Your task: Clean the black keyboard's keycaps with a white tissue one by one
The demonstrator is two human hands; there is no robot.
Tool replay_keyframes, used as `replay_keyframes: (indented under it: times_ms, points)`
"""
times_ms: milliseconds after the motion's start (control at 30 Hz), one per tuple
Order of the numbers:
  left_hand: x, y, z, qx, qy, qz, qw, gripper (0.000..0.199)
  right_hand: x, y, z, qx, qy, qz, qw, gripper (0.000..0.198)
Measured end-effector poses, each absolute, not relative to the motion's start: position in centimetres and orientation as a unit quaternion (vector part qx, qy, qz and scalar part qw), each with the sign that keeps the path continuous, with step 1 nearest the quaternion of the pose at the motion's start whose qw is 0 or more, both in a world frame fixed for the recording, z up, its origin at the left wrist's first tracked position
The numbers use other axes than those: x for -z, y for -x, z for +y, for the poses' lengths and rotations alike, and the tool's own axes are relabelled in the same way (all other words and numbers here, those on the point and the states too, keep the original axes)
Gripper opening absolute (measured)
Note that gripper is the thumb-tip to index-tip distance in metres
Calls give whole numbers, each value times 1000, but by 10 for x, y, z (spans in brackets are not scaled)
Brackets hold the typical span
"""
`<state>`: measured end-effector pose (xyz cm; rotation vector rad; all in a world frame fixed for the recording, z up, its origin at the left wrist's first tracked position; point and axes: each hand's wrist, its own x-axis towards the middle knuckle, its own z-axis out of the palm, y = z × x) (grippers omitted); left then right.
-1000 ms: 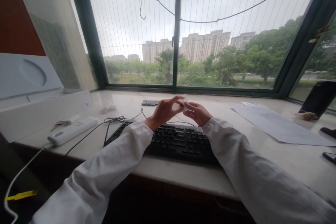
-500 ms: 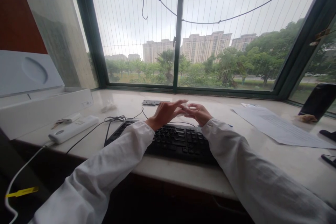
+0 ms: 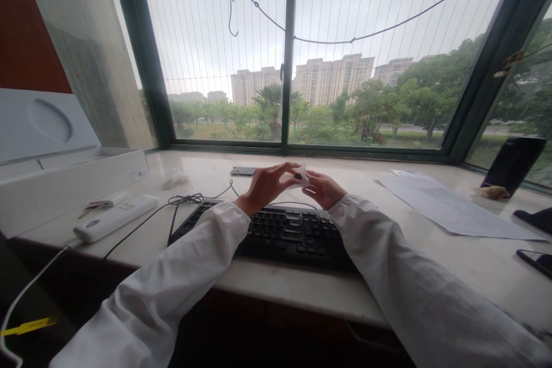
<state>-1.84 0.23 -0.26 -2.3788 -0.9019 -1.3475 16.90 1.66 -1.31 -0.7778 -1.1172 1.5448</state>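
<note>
Above a black keyboard [image 3: 288, 230], my left hand [image 3: 265, 185] is closed in a pinch. Between its thumb and forefinger is a small black piece [image 3: 298, 176], by its look a keycap. A thin white tissue [image 3: 305, 177] lies behind and around that piece, between the two hands. My right hand [image 3: 324, 190] has its fingers curled together against the tissue's right edge. Beyond my left hand, a group of loose grey-black keycaps [image 3: 242, 171] rests on the pale ledge.
Left stand an open white box [image 3: 77, 178], a white power strip [image 3: 116, 218], keys [image 3: 92, 206] and a crumpled tissue [image 3: 175, 179]. A black cable [image 3: 185, 199] runs beside the keyboard. Right are paper sheets [image 3: 448, 207], a dark upright object [image 3: 513, 165] and glasses [image 3: 535, 261]. A window [image 3: 284, 98] rises behind.
The fingers have shifted apart a little, and the black keycap now shows against the white tissue in my left hand. The whole view has moved slightly.
</note>
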Motion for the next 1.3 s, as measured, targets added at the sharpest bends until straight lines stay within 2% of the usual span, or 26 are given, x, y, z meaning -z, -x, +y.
replay_keyframes:
  times_ms: [200, 533, 800, 1000, 1300]
  points:
    - [5, 18, 4, 467, 824, -294, 131, 24, 15, -169, 16, -623, 335, -471, 526, 26]
    - [5, 16, 4, 452, 806, -364, 118, 22, 19, -168, 26, -603, 326, -449, 573, 20]
    - [7, 14, 1, 450, 798, -385, 115, 26, 21, -166, 19, -595, 296, -540, 517, 36]
    - [5, 13, 0, 469, 785, -385, 122, 24, 23, -163, 22, -575, 270, -532, 560, 38]
    - [2, 9, -2, 520, 774, -360, 18, 21, 23, -165, 26, -552, 282, -494, 610, 36]
